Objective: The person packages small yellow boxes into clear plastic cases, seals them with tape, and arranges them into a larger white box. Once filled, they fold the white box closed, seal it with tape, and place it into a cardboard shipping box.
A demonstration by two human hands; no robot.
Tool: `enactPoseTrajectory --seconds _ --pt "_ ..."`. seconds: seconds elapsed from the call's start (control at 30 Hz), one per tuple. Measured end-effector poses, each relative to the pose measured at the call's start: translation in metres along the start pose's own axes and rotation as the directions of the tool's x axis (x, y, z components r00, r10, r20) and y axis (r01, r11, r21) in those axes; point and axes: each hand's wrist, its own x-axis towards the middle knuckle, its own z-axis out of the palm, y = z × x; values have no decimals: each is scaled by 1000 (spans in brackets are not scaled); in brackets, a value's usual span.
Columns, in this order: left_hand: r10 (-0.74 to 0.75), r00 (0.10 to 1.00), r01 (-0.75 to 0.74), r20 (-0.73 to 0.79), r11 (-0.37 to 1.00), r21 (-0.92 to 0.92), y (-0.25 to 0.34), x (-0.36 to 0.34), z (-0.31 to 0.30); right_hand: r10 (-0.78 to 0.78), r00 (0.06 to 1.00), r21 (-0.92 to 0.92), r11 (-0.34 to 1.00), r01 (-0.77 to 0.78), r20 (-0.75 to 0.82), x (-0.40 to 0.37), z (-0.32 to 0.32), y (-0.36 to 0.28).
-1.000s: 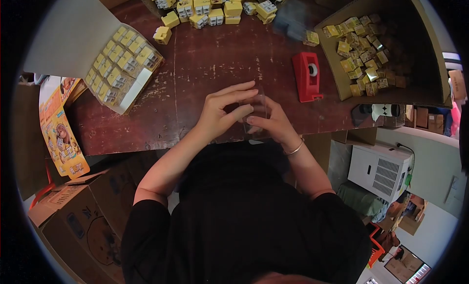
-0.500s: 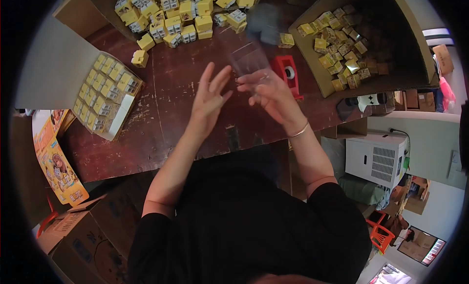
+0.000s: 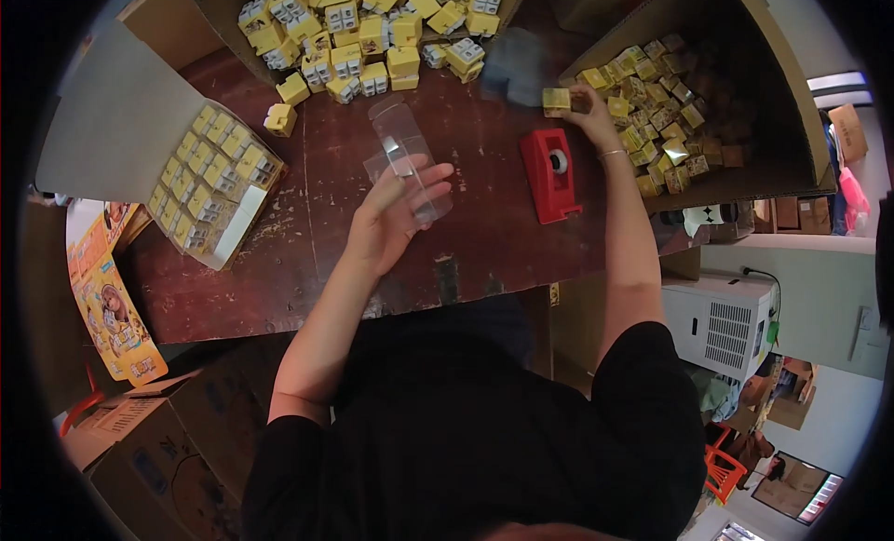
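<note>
My left hand [image 3: 396, 215] holds a clear plastic box [image 3: 402, 136] between thumb and fingers above the table's middle, its flaps standing open. The box looks see-through, with nothing visible inside. Over on the right, my right hand [image 3: 594, 117] has its fingers closed on the side of a small yellow patterned cube box [image 3: 557, 101], at the edge of a carton. Between the hands stands a red tape dispenser [image 3: 549, 178] with a roll on it.
A carton [image 3: 792, 103] at right holds many small patterned cubes [image 3: 666, 103]. Yellow-and-white blocks [image 3: 372, 33] are heaped at the back. At left, an open display box [image 3: 233, 229] holds rows of similar blocks. A blurred bluish-grey patch [image 3: 514, 66] lies behind the dispenser.
My right hand has moved away from the clear box to the yellow cube box at the right carton. The clear box is now in my left hand. The view has shifted slightly.
</note>
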Motion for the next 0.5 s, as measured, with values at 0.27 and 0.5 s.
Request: enactPoseTrajectory --seconds 0.27,0.5 --pt "-54 997 56 -63 998 39 -3 -12 -21 -67 998 243 968 69 -16 -59 40 -153" --pt "21 995 31 -99 872 488 -19 -15 -26 -278 960 343 906 246 46 -88 112 -227"
